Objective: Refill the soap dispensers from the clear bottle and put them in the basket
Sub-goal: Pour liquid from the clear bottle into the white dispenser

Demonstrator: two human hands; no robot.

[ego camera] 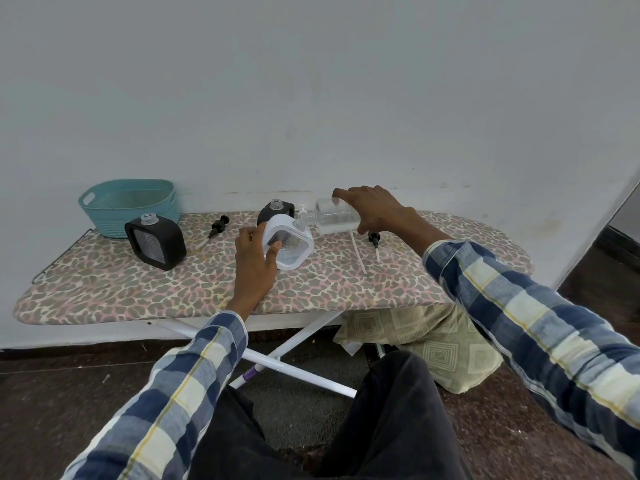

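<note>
While the ironing board (138, 292) runs the width of the view against the wall (311, 98), its near edge and its bare front left stretch lie open to the left of the left hand (254, 252). At the far left end, well apart from that hand, sits the teal basket (104, 216), with nothing visible inside it. Just in front of the basket stands a black dispenser (156, 242) with its neck uncapped, and between it and the left hand lies a black pump (217, 227). The left hand grips the white dispenser (289, 245), fingers curled over its top left edge and thumb on its face, tilting it right. Behind that grip stands a second black dispenser (275, 209), also uncapped. The clear bottle (334, 216) lies tipped on its side above the board, its mouth meeting the white dispenser's neck; clear liquid shows in its lower half. The right hand (372, 207) holds it from above, fingers wrapped over the base. Under that grip lie a long white tube (358, 252) and another black pump (373, 239). To its right the board narrows to a bare rounded end.
</note>
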